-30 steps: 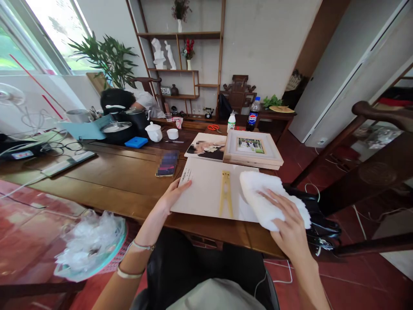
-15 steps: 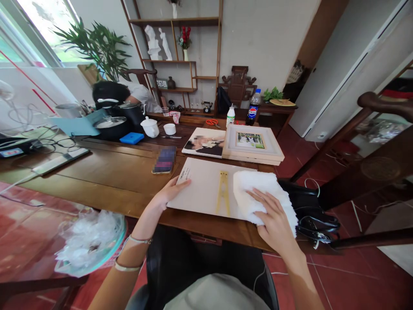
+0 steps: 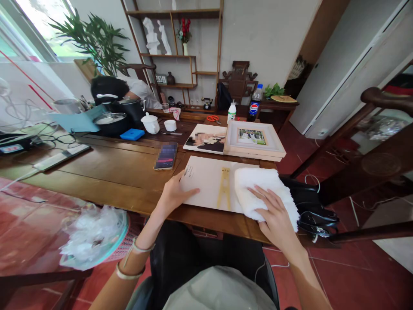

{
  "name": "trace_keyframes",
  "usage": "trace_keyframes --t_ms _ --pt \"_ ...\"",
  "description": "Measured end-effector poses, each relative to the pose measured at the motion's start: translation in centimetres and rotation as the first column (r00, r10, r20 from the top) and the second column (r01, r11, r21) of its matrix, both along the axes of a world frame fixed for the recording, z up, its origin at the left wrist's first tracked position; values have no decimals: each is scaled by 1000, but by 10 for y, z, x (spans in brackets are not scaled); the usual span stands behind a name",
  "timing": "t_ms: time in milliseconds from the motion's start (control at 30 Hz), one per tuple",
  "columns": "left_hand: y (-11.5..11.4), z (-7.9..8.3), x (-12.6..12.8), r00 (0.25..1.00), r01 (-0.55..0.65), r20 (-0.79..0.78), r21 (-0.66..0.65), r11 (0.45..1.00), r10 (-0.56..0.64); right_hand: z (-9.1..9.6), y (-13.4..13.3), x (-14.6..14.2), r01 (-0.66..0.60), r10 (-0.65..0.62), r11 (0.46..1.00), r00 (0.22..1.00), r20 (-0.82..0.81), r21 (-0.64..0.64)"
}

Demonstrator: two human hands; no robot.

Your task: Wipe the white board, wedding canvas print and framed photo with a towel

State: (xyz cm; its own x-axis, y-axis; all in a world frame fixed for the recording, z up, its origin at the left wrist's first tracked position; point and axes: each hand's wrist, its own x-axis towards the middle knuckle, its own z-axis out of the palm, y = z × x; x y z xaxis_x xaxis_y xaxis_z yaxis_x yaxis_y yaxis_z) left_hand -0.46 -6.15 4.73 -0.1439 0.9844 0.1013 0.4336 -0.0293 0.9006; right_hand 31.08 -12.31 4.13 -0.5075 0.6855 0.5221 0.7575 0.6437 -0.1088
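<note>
A white picture frame [image 3: 206, 183] lies face down on the table, its back showing a yellow A-shaped stand [image 3: 223, 188] and small print at the upper left corner. My left hand [image 3: 174, 193] grips the frame's left edge, thumb on top and the other fingers round the side, partly hidden. Over the right end of the frame is a folded, fluffy white towel [image 3: 248, 185]. My right hand [image 3: 273, 213] holds this towel down, fingers slanting across it and thumb near its front edge.
Behind the frame lie a photo panel [image 3: 201, 146] and a framed photo [image 3: 277, 146]. A phone [image 3: 165, 156] is at the left. Further back stand a cola bottle [image 3: 254, 107], a white bottle [image 3: 231, 113] and a teapot [image 3: 151, 125]. A bag-lined basket [image 3: 124, 241] sits on the floor.
My left hand has shifted along the frame's left edge, its thumb now further in over the back. The right hand and towel stay at the right end. The view has tilted slightly.
</note>
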Motion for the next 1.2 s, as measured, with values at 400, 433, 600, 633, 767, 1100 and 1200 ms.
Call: trace_keyframes --t_ms 400,433,600,633,767,1100,1200 --pt "-20 -17 -15 932 288 -250 76 955 -261 -5 -1 -1 37 -37 999 999 -11 8" --pt "-20 -18 -14 934 285 -248 80 955 -258 -5 -1 -1 36 -36 999 999 -14 9" --pt "-20 -20 -13 932 275 -269 87 958 -243 -4 1 1 3 -3 1000 999 -43 -13" --pt "-20 -21 -13 929 271 -284 88 959 -237 -3 1 1 0 -1 1000 999 -47 -24" --pt "-21 -28 -14 886 275 -412 93 957 -214 -4 2 2 10 -12 999 999 -41 -49" --pt "-21 -35 -8 813 382 -545 236 894 -204 -6 2 1 45 -45 999 999 -19 -20" --pt "-18 -35 -5 818 433 -514 253 865 -259 -7 2 1 61 -61 998 998 -16 -12"
